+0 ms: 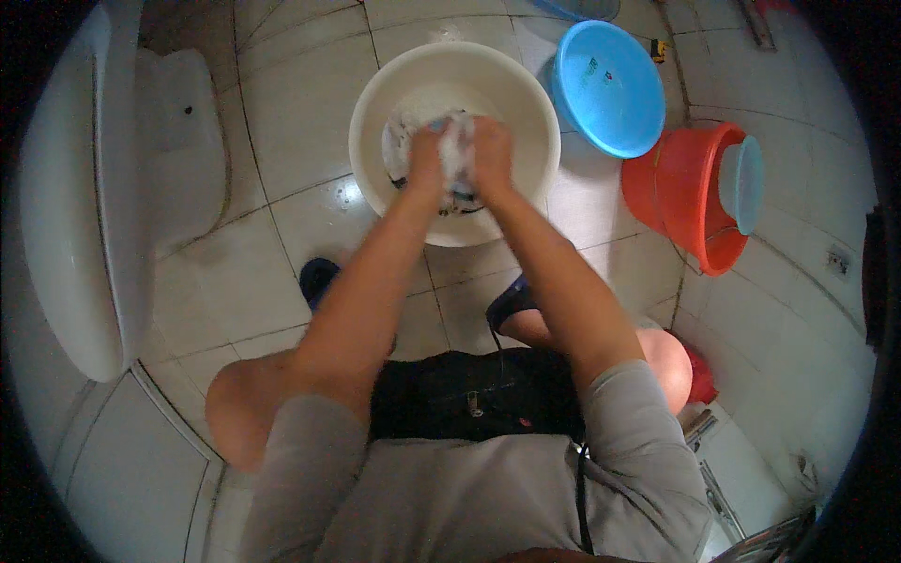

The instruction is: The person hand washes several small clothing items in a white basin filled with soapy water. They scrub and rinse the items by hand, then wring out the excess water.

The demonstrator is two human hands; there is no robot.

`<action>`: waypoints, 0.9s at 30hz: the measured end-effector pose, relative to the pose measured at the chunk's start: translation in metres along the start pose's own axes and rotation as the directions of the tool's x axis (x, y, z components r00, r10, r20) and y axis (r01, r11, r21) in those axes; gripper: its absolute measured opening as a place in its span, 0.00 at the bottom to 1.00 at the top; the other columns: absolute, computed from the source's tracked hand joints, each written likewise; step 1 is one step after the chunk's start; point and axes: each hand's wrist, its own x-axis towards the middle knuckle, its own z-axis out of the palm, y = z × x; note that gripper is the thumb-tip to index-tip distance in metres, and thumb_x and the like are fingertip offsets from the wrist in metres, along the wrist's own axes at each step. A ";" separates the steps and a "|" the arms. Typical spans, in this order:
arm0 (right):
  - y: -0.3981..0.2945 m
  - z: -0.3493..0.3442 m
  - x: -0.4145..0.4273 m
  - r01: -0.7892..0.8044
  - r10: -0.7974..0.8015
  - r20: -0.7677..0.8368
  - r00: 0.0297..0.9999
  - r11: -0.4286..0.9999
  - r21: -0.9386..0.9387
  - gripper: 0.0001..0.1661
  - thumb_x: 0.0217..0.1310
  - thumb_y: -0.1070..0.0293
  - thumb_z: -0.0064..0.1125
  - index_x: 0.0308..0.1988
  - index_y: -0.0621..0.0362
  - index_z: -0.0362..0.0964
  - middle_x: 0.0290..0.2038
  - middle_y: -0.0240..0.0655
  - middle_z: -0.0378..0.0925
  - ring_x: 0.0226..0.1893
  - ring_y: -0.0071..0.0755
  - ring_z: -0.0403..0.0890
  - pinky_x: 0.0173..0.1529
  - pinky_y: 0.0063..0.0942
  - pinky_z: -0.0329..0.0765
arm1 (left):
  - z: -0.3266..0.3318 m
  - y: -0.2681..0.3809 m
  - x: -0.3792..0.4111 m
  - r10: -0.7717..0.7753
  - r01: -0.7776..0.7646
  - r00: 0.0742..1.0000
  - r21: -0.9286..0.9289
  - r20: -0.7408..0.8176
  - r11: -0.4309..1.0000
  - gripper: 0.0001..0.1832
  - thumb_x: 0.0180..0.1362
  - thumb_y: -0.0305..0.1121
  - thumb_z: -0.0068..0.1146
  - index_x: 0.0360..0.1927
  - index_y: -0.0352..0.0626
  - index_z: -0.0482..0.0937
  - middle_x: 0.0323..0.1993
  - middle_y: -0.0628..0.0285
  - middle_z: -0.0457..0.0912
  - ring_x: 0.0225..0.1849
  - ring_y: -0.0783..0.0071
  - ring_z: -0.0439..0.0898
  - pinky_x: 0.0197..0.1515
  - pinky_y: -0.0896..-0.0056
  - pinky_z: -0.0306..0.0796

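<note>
A round cream-coloured basin [542, 162] stands on the tiled floor in front of me. Inside it lies wet, suds-covered cloth [399, 148], pale with dark patches. My left hand [428, 158] and my right hand [491, 151] are close together over the basin, both closed on the bunched cloth, with white foam between them. Blur and foam hide most of the fingers. Some of the cloth spreads to the left of my left hand, and a dark-patterned part hangs below both hands.
A light blue basin [609, 91] leans right of the cream one. Beside it an orange-red bucket [669, 190] lies tilted, a pale blue-green container [747, 184] at its mouth. A yellow-black object [658, 51] lies near the wall. White ceramic fixtures [179, 141] stand at the left.
</note>
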 end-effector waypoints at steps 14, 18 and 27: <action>0.003 0.046 -0.020 0.228 -0.238 -0.087 0.967 0.968 -0.107 0.12 0.59 0.66 0.53 0.25 0.60 0.74 0.27 0.47 0.79 0.28 0.52 0.81 0.36 0.47 0.75 | -0.022 -0.003 0.020 0.011 -0.042 0.995 0.314 0.099 0.949 0.25 0.62 0.51 0.56 0.39 0.34 0.81 0.29 0.60 0.82 0.30 0.66 0.80 0.34 0.58 0.73; -0.005 -0.009 0.004 -0.030 0.029 0.036 0.999 0.999 0.026 0.14 0.59 0.64 0.53 0.25 0.60 0.77 0.26 0.51 0.80 0.28 0.53 0.83 0.32 0.47 0.78 | -0.009 -0.026 0.014 0.194 -0.187 0.981 0.241 -0.006 0.952 0.25 0.63 0.54 0.54 0.36 0.38 0.81 0.30 0.60 0.81 0.30 0.66 0.79 0.33 0.56 0.73; 0.000 -0.006 -0.002 -0.090 0.094 -0.017 0.995 0.983 0.159 0.13 0.60 0.65 0.51 0.28 0.61 0.78 0.29 0.51 0.81 0.28 0.54 0.83 0.41 0.49 0.78 | 0.006 0.037 -0.031 0.078 -0.094 0.995 0.321 0.062 0.943 0.23 0.63 0.52 0.56 0.39 0.38 0.81 0.29 0.56 0.81 0.33 0.65 0.80 0.34 0.54 0.73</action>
